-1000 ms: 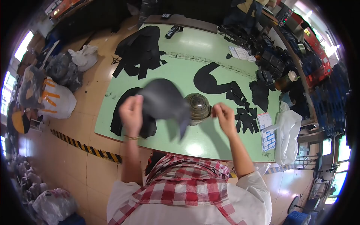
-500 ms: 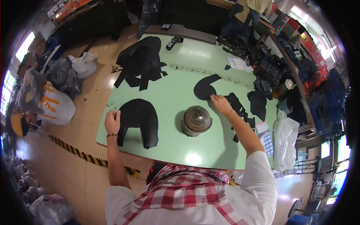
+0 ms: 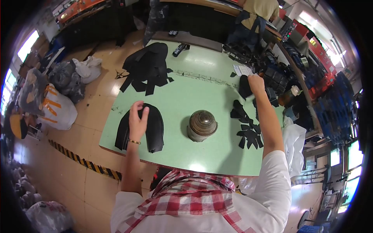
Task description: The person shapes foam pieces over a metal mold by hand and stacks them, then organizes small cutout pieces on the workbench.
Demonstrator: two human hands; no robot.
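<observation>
A black U-shaped piece of sheet material (image 3: 155, 124) lies at the near left of the green table, its two legs pointing toward me. My left hand (image 3: 138, 121) is over the top and inner edge of it, thumb apart from the fingers; whether it presses down I cannot tell. At the far right, my right hand (image 3: 256, 83) has closed fingers on a black curved piece (image 3: 244, 87), which hangs near the scraps there. Between the hands stands a brown, dome-topped weight (image 3: 202, 125).
A pile of black sheet pieces (image 3: 149, 66) lies at the back left. Black scraps (image 3: 248, 136) are spread along the right side, near a white plastic bag (image 3: 293, 143). A remote-like device (image 3: 179, 49) rests at the back. Beyond the table, a person (image 3: 256, 19) stands.
My right hand has carried the black curved piece from mid-table to the far right. My left hand has shifted rightward from the U-shaped piece's outer edge to over its middle.
</observation>
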